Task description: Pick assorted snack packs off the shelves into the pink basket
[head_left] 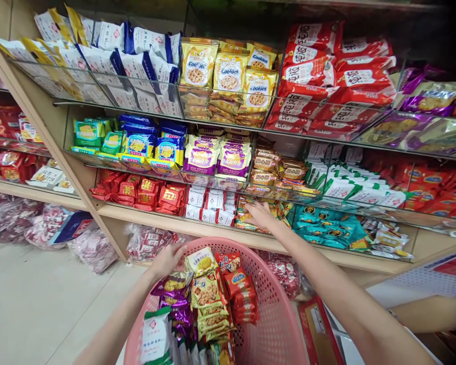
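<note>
A pink perforated plastic basket (pixel 285 309) stands below me, loaded with wrapped snack packets. My left hand (pixel 169 261) is closed over its far left rim. Inside lie purple packets (pixel 177 304), gold packets (pixel 209 299), red packets (pixel 241 291) and a white-and-green packet (pixel 155 334). My right hand (pixel 259 215) reaches into the bottom shelf, its fingers stretched over yellow-and-green packets (pixel 245 218). I see nothing held in it; the fingertips are partly hard to make out against the packets. White-and-red packets (pixel 215 205) lie just left of it, teal packets (pixel 323 223) to its right.
Clear glass-fronted shelves (pixel 220 177) hold rows of packets above. Plastic bags of packets (pixel 148 243) lie under the bottom shelf. A red carton (pixel 319 329) stands right of the basket. Another person's forearm (pixel 433 314) shows at the right edge. Tiled floor (pixel 61 304) extends at left.
</note>
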{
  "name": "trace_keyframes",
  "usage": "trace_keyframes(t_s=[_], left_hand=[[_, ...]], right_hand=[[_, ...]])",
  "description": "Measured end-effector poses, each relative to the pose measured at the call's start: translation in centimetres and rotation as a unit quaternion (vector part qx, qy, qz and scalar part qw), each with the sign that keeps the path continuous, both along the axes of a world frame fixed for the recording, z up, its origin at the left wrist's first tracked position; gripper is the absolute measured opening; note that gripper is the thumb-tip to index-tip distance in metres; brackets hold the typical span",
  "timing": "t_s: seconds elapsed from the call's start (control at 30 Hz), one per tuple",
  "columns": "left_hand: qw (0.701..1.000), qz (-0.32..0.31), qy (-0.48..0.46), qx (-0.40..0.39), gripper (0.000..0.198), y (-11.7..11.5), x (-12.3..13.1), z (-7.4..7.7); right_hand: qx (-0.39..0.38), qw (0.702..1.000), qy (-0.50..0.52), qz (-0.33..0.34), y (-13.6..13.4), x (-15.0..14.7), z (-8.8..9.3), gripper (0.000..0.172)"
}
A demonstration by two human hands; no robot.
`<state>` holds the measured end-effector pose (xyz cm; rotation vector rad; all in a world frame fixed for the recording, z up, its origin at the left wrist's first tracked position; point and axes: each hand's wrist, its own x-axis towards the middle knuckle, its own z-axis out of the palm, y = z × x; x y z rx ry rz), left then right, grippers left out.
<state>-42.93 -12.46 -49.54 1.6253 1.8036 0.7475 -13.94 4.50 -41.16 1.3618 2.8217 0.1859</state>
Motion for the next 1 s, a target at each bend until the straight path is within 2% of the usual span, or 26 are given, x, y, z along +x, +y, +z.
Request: trace_keyframes(t_s=[0.17,0.27,0.33,0.43,0.5,0.57,0.6,0.67,0.73,0.77,0.87,0.93,1.0], left_hand=[[1.000,-0.005,0.011,0.005,0.047,0.1,0.0,0.0],[1.000,-0.007,0.022,0.006,0.048,0.0,0.1,0.2],[1.000,-0.012,0.024,0.000,0.048,0.0,0.2,0.4],[1.000,-0.012,0.009,-0.013,0.049,0.0,0.3,0.4],[1.000,-0.011,0.009,-0.009,0.050,0.1,0.3,0.3],[1.000,-0.011,0.023,-0.006,0.050,0.2,0.2,0.1],[0.999,-0.012,0.032,-0.008,0.050,0.3,0.2,0.1],[0.999,-0.018,0.044,-0.012,0.050,0.4,0.3,0.0],[0.999,-0.021,0.047,-0.011,0.049,0.4,0.3,0.0],[0.999,-0.022,0.045,-0.010,0.048,0.4,0.3,0.0],[0.999,-0.024,0.036,-0.003,0.047,0.4,0.3,-0.1],[0.999,-0.024,0.034,-0.001,0.048,0.4,0.2,-0.2],[0.999,-0.024,0.037,0.001,0.049,0.3,0.2,-0.3]], right_hand=[[0.004,1.000,0.001,-0.011,0.0,-0.1,0.2,0.025],[0.017,1.000,0.007,-0.019,-0.8,0.2,0.9,0.023],[0.047,0.998,0.030,-0.022,-2.1,0.7,1.9,0.025],[0.071,0.991,0.110,-0.020,-5.4,1.8,3.7,0.024],[-0.011,0.981,0.194,-0.018,-8.4,2.5,4.7,0.023],[-0.194,0.941,0.275,-0.019,-11.6,3.1,4.8,0.027],[-0.303,0.903,0.303,-0.025,-13.1,3.3,4.5,0.029],[-0.509,0.803,0.307,-0.046,-16.0,3.4,2.6,0.031],[-0.628,0.718,0.290,-0.078,-18.5,3.3,-0.5,0.026],[-0.658,0.694,0.276,-0.098,-19.6,3.1,-2.2,0.023],[-0.678,0.651,0.286,-0.187,-22.3,2.4,-6.8,0.025],[-0.679,0.620,0.312,-0.241,-23.8,1.9,-8.9,0.024],[-0.655,0.612,0.357,-0.263,-24.9,1.5,-10.3,0.025]])
